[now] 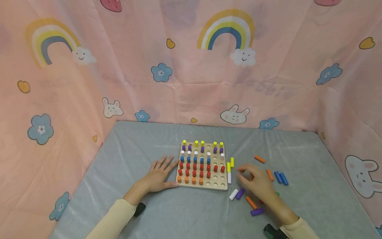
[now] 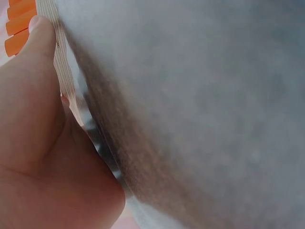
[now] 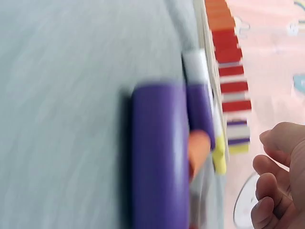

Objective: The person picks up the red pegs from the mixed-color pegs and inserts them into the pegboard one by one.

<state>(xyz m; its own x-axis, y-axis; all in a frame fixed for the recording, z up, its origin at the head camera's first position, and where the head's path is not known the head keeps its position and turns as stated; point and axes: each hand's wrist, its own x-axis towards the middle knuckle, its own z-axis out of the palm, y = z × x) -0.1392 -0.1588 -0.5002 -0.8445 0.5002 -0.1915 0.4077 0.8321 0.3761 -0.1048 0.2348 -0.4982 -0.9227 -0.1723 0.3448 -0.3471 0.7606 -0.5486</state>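
A wooden pegboard (image 1: pixel 219 186) holds rows of coloured pegs: yellow, purple, white, blue, red and orange, with some bare holes towards the right. My left hand (image 1: pixel 159 176) lies spread beside the board's left edge, its thumb against the near corner. In the left wrist view that thumb touches the wooden side, near orange pegs (image 2: pixel 19 24). Right of the board my right hand (image 1: pixel 256 182) hovers over loose pegs, fingers loosely bent, thumb and forefinger apart. Nothing shows between them. Nearest to it are a white peg (image 1: pixel 229 178), a yellow peg (image 1: pixel 228 167) and a purple peg (image 1: pixel 240 194).
Loose orange (image 1: pixel 259 159) and blue pegs (image 1: pixel 278 177) lie to the right. Another purple peg (image 1: pixel 257 212) and an orange peg (image 1: pixel 251 202) lie below the right hand; a green one (image 1: pixel 277 193) is mostly hidden. A grey cloth (image 1: pixel 322 199) covers the table, before a pink patterned curtain (image 1: pixel 191 96).
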